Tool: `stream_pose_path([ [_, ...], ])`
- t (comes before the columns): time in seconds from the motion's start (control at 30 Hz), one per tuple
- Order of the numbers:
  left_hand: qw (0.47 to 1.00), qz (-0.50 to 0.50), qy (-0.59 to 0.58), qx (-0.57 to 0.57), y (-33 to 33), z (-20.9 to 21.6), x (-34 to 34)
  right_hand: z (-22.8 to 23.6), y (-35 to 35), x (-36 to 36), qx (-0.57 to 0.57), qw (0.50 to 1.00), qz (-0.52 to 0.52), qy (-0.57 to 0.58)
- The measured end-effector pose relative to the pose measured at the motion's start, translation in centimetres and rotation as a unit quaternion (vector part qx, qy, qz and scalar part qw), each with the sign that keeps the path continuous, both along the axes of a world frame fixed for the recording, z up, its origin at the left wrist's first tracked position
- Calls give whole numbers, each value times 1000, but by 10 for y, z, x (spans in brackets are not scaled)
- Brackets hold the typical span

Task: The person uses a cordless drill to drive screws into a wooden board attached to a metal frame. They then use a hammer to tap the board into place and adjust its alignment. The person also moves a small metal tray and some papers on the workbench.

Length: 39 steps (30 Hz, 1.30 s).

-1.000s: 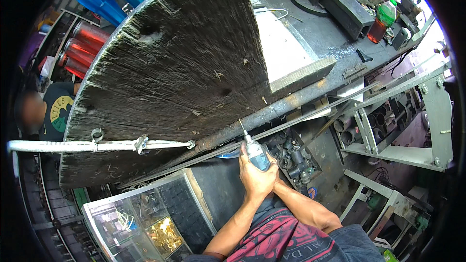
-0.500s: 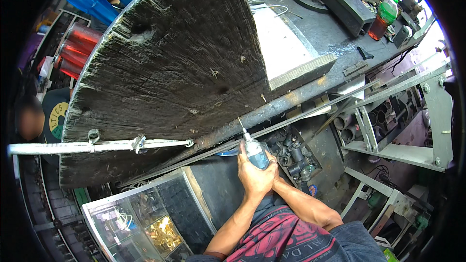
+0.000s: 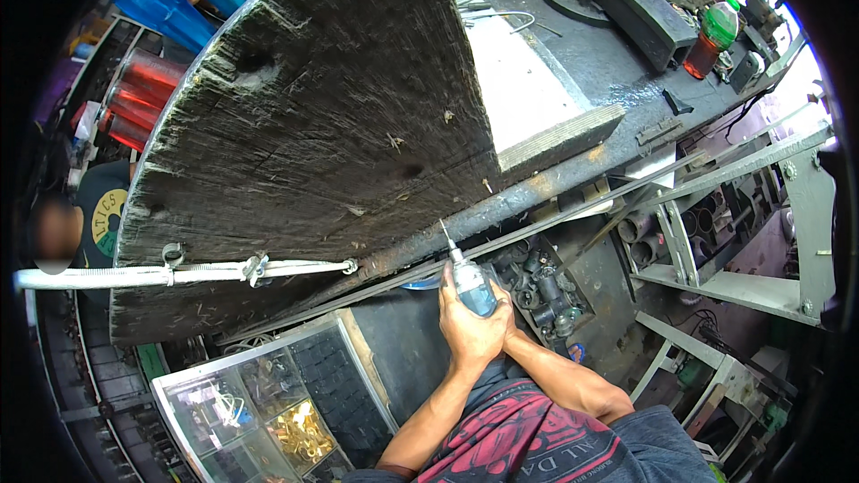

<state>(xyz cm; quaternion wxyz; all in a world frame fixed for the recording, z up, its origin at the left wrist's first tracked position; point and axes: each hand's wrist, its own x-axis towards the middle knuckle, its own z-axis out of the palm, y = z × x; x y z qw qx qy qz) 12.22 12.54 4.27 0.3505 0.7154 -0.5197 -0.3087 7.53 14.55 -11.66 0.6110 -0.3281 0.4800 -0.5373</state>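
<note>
Big dark wooden board (image 3: 313, 143) ahead; our left hand (image 3: 473, 329) and right hand (image 3: 505, 315) wrap closely round the blue-grey tool (image 3: 475, 292) (some fingers hidden), near the board's lower edge — we'd brace both wrists, hold straight, watch the thin tip (image 3: 446, 233) — contact unclear.

Partly readable: pale capitals (image 3: 568, 461) beside the red print (image 3: 519, 429) on wearer's shirt (image 3: 608, 443); dark capitals (image 3: 105, 217) on the round yellow-green print (image 3: 111, 206), co-worker's shirt (image 3: 92, 190).

The handheld tool (image 3: 474, 292) has a smooth, metallic nose (image 3: 456, 256), the board (image 3: 331, 116) rough, matt wood.
</note>
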Motion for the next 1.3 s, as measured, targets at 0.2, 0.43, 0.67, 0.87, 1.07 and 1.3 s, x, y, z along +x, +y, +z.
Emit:
stream_pose_path([
  [0.2,1000,-1,-9,-2,0,0,-1,-1,0,-2,3,998,8,70],
  [0.43,1000,3,2,-7,-1,0,-1,-8,-1,2,-8,999,-7,45],
  [0.67,1000,6,-1,-1,-1,-1,-2,6,-2,-4,-17,997,9,76],
  [0.87,1000,3,-8,-20,-1,-1,-3,25,-7,-13,-54,990,26,124],
  [1.07,999,13,29,-6,-1,-6,-3,30,-9,-14,-23,994,49,94],
  [1.3,998,-3,-22,-57,-1,-9,-1,35,-10,-16,-55,993,16,105],
])
